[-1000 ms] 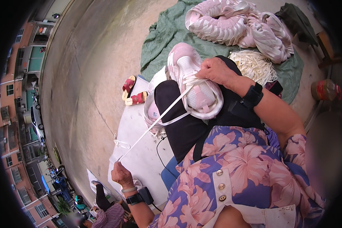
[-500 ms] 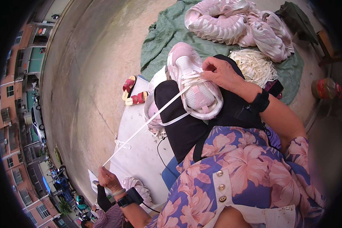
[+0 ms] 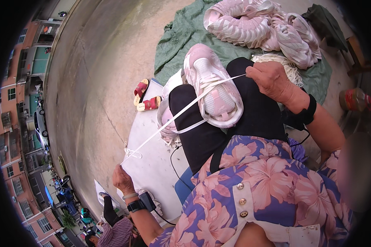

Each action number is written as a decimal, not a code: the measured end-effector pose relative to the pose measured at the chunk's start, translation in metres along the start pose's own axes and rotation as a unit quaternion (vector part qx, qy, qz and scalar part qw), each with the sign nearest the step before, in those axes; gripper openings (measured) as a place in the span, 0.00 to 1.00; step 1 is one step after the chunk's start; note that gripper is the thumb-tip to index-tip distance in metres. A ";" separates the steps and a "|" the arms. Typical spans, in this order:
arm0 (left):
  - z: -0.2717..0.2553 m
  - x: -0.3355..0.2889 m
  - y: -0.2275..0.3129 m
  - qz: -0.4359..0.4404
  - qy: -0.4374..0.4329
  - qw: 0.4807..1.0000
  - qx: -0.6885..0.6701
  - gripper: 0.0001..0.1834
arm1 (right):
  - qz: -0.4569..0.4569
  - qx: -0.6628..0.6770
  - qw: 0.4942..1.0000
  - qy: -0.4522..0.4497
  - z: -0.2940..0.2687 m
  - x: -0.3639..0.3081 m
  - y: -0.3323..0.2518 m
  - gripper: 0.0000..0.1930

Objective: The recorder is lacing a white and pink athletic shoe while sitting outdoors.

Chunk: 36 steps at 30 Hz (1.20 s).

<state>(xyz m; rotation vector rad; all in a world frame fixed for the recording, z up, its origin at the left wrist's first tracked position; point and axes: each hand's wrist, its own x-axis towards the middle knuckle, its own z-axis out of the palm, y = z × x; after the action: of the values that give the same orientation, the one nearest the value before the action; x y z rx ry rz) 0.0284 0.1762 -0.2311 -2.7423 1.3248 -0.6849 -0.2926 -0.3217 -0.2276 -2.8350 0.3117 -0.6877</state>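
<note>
A pink and white shoe upper [image 3: 213, 88] lies across my lap, between my knees, toe pointing away. A white shoelace [image 3: 169, 121] runs taut from it toward the lower left, where my left hand [image 3: 122, 180] is closed on it. Off to the right of the shoe, my right hand [image 3: 272, 82] pinches a stretch of the same lace and draws it out straight. Another loop of lace hangs over my left thigh by the shoe's heel end. Both hands are clear of the shoe itself.
Linked pink and white uppers [image 3: 243, 26] are heaped on a green cloth [image 3: 175, 49] ahead. Cream laces [image 3: 282, 66] lie behind my right hand. More shoes [image 3: 167, 119] sit left of my knee, near red sandals [image 3: 149, 104]. A person [image 3: 115, 230] is at lower left.
My right hand has moved from the shoe's lacing out to the right, pulling lace with it. The left hand has shifted slightly up and right, still holding its lace.
</note>
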 end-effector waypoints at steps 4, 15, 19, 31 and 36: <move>0.003 -0.002 -0.006 0.013 0.016 1.000 -0.017 0.06 | 0.013 -0.002 0.999 -0.029 0.013 -0.022 0.002 0.05; 0.025 -0.017 -0.069 -0.055 -0.025 0.998 -0.020 0.06 | 0.218 -0.071 0.971 -0.062 -0.043 -0.188 0.121 0.06; 0.026 -0.005 -0.095 -0.185 -0.064 0.978 -0.072 0.07 | 0.250 -0.124 0.960 0.013 -0.093 -0.264 0.181 0.08; -0.001 0.111 0.168 -0.312 -0.466 0.563 -0.607 0.11 | 0.532 0.622 0.563 -0.116 -0.019 -0.072 0.004 0.10; 0.005 0.145 0.250 -0.260 -0.500 0.481 -0.671 0.09 | 0.477 0.611 0.620 -0.126 0.020 -0.016 -0.032 0.09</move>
<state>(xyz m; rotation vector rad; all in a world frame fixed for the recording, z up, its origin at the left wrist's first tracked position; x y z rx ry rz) -0.0764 -0.0929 -0.2318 -2.8990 0.5270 2.7498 -0.2919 -0.2843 -0.2439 -1.1064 0.7971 -0.0831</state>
